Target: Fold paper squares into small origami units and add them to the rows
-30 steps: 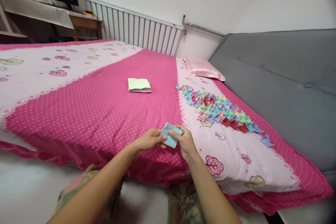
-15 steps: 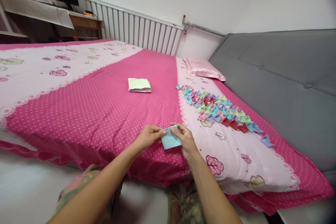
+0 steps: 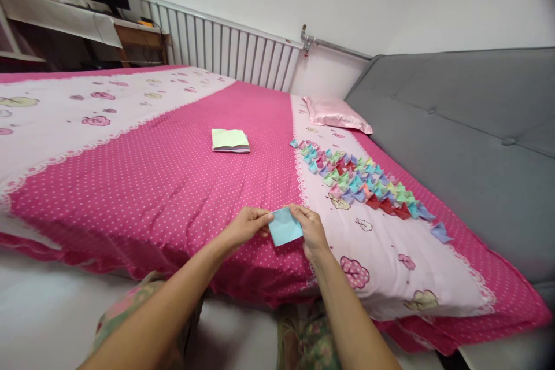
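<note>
Both hands meet low over the pink dotted bedsheet (image 3: 165, 185). Left hand (image 3: 245, 226) pinches the left edge of a small light-blue folded paper square (image 3: 285, 226). Right hand (image 3: 311, 232), fingers curled, grips its right side.

A green-topped paper stack (image 3: 230, 140) lies on the pink bedspread (image 3: 165, 185), colourful folded pieces (image 3: 359, 182) near a pillow (image 3: 336, 114).

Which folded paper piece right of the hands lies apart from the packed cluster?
The lavender-blue piece: a strip of bedspread separates it from the near end of the cluster, whose pieces lie packed together.
</note>
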`<state>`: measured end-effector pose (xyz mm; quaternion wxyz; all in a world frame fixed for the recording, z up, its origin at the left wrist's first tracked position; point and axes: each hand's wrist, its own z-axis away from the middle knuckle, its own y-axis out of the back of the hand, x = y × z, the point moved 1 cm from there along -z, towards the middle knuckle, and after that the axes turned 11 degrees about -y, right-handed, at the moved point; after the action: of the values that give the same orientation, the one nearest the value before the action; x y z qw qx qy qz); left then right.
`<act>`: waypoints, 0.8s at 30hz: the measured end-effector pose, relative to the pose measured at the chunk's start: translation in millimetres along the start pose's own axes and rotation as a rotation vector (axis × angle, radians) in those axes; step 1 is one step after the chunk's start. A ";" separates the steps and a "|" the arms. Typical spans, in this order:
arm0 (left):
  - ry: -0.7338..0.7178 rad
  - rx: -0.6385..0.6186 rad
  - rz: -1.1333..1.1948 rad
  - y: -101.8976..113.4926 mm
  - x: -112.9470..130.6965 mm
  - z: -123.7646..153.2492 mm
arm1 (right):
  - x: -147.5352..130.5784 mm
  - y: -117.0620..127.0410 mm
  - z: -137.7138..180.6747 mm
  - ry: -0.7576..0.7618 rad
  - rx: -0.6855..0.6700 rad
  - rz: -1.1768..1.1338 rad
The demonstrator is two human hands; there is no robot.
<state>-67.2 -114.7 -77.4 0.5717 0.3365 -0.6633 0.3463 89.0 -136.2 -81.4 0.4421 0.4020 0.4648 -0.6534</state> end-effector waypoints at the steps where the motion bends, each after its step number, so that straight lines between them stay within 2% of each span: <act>1: -0.010 0.005 -0.014 0.2 0.1 -0.1 | 0.3 0.5 -0.3 -0.002 -0.003 0.005; 5: -0.051 0.012 -0.085 1.7 -1.2 -0.3 | 2.4 1.2 -1.0 -0.008 -0.013 0.086; 10: -0.047 0.003 -0.099 0.7 -3.1 -0.1 | 2.0 2.5 -1.0 0.238 0.082 0.393; 12: -0.037 0.005 -0.088 0.4 -3.4 0.1 | 1.2 4.2 -1.4 0.283 0.089 0.462; 20: -0.036 0.113 -0.005 2.0 -2.7 -1.0 | 4.6 2.4 -1.7 0.258 0.023 0.446; 24: -0.019 0.171 0.075 -2.1 0.1 -0.3 | 9.0 -3.6 0.0 0.266 0.109 0.429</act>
<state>-65.2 -115.6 -77.1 0.5211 0.3623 -0.6489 0.4197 83.0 -137.3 -88.9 0.4832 0.5969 0.3871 -0.5102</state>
